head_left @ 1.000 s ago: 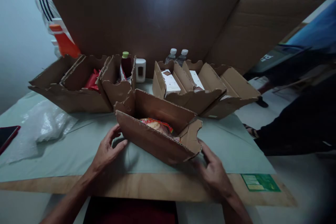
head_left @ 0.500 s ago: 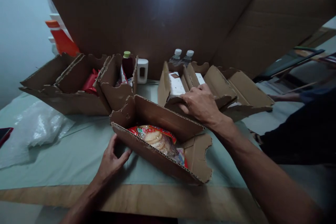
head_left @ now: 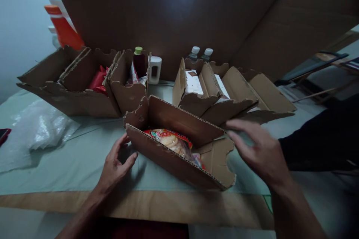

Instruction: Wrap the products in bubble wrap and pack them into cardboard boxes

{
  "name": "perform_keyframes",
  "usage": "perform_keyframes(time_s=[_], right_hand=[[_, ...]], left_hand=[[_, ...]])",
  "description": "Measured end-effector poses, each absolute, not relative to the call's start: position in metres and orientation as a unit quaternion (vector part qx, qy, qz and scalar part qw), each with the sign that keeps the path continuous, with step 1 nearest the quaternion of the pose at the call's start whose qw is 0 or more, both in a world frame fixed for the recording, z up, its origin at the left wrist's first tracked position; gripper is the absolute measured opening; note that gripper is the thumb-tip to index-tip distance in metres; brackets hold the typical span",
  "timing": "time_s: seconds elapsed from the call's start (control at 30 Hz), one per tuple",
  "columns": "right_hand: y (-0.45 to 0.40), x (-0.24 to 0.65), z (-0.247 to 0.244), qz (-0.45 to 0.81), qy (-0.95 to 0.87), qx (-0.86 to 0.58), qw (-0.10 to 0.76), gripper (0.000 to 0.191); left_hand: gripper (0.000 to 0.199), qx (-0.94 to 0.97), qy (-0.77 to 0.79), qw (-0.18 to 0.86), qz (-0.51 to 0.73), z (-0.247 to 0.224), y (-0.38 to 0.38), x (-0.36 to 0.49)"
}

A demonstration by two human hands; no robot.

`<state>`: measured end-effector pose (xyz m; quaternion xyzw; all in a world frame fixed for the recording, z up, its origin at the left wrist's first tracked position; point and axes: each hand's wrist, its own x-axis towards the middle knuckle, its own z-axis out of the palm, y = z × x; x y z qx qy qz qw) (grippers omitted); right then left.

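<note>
In front of me a narrow open-topped cardboard box (head_left: 174,162) lies slantwise on the cloth-covered table. Inside it rests a red and clear snack packet (head_left: 176,143) with round pale crackers showing. My left hand (head_left: 116,162) is beside the box's left end, fingers apart, its fingertips at the cardboard; whether they touch I cannot tell. Off the right end, my right hand (head_left: 258,149) hovers with thumb and fingers spread, holding nothing. Behind the box stands a row of similar boxes on the right, one with a white carton (head_left: 193,82) in it.
At the left, more cardboard boxes (head_left: 84,102) hold a red packet (head_left: 99,79) and a green-capped bottle (head_left: 138,61). Bubble wrap (head_left: 42,130) lies on the cloth. A tall cardboard panel (head_left: 157,15) stands behind. Someone in dark clothing (head_left: 319,138) is at the right.
My right hand has left the rear right boxes and come back to the right end of the front box. My left hand stays by its left end. The view has shifted slightly.
</note>
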<state>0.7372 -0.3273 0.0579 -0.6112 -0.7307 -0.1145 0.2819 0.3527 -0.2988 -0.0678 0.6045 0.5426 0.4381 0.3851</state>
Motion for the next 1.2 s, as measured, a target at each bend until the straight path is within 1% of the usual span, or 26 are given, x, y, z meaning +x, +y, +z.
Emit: perform_keyframes(time_s=[0.07,0.13,0.2,0.23,0.27,0.3,0.37,0.43,0.5,0.57,0.6,0.7,0.73,0.8,0.87,0.9,1.0,1.07,1.13,1.2], right_hand=[[-0.375,0.735,0.026,-0.004,-0.731,-0.622,0.280,0.027],[-0.410,0.722,-0.007,0.083,-0.710,-0.640,0.282,0.040],[-0.427,0.707,-0.029,0.151,-0.696,-0.645,0.277,0.056],[-0.428,0.703,-0.033,0.167,-0.699,-0.639,0.275,0.058],[-0.425,0.702,-0.032,0.166,-0.705,-0.630,0.280,0.055],[-0.417,0.704,-0.025,0.147,-0.713,-0.620,0.292,0.047],[-0.391,0.716,0.003,0.067,-0.717,-0.612,0.326,0.035],[-0.355,0.729,0.041,-0.028,-0.713,-0.611,0.342,0.034],[-0.313,0.735,0.076,-0.117,-0.728,-0.603,0.304,0.036],[-0.270,0.732,0.099,-0.168,-0.744,-0.606,0.226,0.045],[-0.252,0.729,0.105,-0.176,-0.753,-0.608,0.179,0.043],[-0.213,0.717,0.110,-0.175,-0.766,-0.616,0.053,0.024],[-0.206,0.715,0.109,-0.175,-0.765,-0.619,0.028,0.021],[-0.202,0.713,0.107,-0.178,-0.762,-0.622,0.015,0.019],[-0.207,0.715,0.108,-0.168,-0.773,-0.610,0.040,0.015],[-0.214,0.717,0.108,-0.162,-0.779,-0.602,0.068,0.017],[-0.252,0.726,0.102,-0.157,-0.760,-0.599,0.198,0.030],[-0.290,0.730,0.084,-0.138,-0.725,-0.616,0.276,0.030],[-0.334,0.730,0.054,-0.058,-0.721,-0.618,0.308,0.027],[-0.377,0.721,0.014,0.044,-0.708,-0.626,0.323,0.035]], left_hand=[[0.068,0.612,0.541,0.382,0.433,-0.061,-0.296,0.347],[0.072,0.615,0.542,0.382,0.426,-0.057,-0.291,0.345],[0.067,0.628,0.532,0.391,0.413,-0.053,-0.287,0.348],[0.061,0.636,0.523,0.395,0.407,-0.051,-0.285,0.351],[0.054,0.645,0.514,0.397,0.402,-0.049,-0.284,0.354],[0.049,0.652,0.507,0.399,0.399,-0.048,-0.284,0.356],[0.043,0.654,0.502,0.399,0.401,-0.046,-0.285,0.360],[0.042,0.647,0.504,0.405,0.405,-0.048,-0.287,0.362],[0.043,0.633,0.513,0.413,0.408,-0.052,-0.289,0.364],[0.045,0.616,0.530,0.415,0.410,-0.058,-0.290,0.365],[0.046,0.609,0.536,0.414,0.412,-0.060,-0.290,0.366],[0.044,0.610,0.536,0.413,0.412,-0.064,-0.291,0.368],[0.043,0.615,0.532,0.411,0.411,-0.065,-0.291,0.368],[0.041,0.624,0.525,0.409,0.410,-0.064,-0.290,0.367],[0.041,0.629,0.523,0.403,0.411,-0.063,-0.290,0.366],[0.040,0.631,0.524,0.400,0.410,-0.063,-0.290,0.365],[0.040,0.633,0.527,0.398,0.404,-0.061,-0.290,0.363],[0.042,0.628,0.532,0.400,0.403,-0.059,-0.290,0.360],[0.048,0.619,0.532,0.403,0.413,-0.055,-0.288,0.358],[0.057,0.610,0.520,0.418,0.427,-0.050,-0.286,0.357]])
